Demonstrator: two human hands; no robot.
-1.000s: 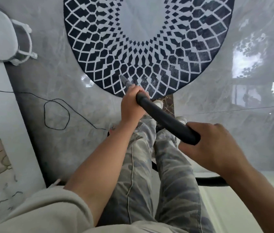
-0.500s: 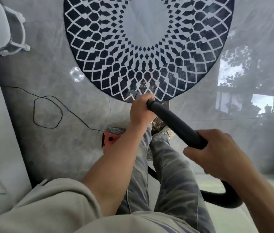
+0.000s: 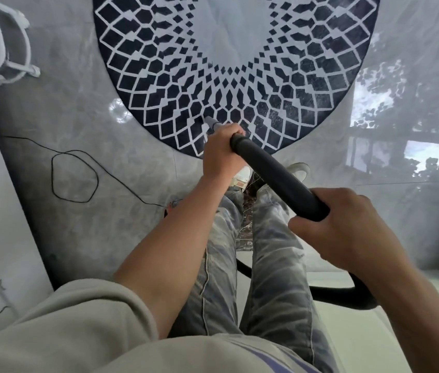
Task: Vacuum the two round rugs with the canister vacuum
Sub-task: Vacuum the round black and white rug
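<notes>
While my left hand (image 3: 222,154) is gripping the front of the black vacuum tube (image 3: 275,179) and my right hand (image 3: 347,227) is clenching round its rear end, I am pointing the grey nozzle (image 3: 210,121) down at the round rug (image 3: 159,76), just inside its near edge, the rug lying on the grey floor (image 3: 65,103) ahead of my feet. I am judging that good work here means drawing the nozzle in slow, overlapping strokes along that edge band, pressing lightly so the rug is not bunching, and minding the black cord (image 3: 76,176) looping on the floor to my left.
</notes>
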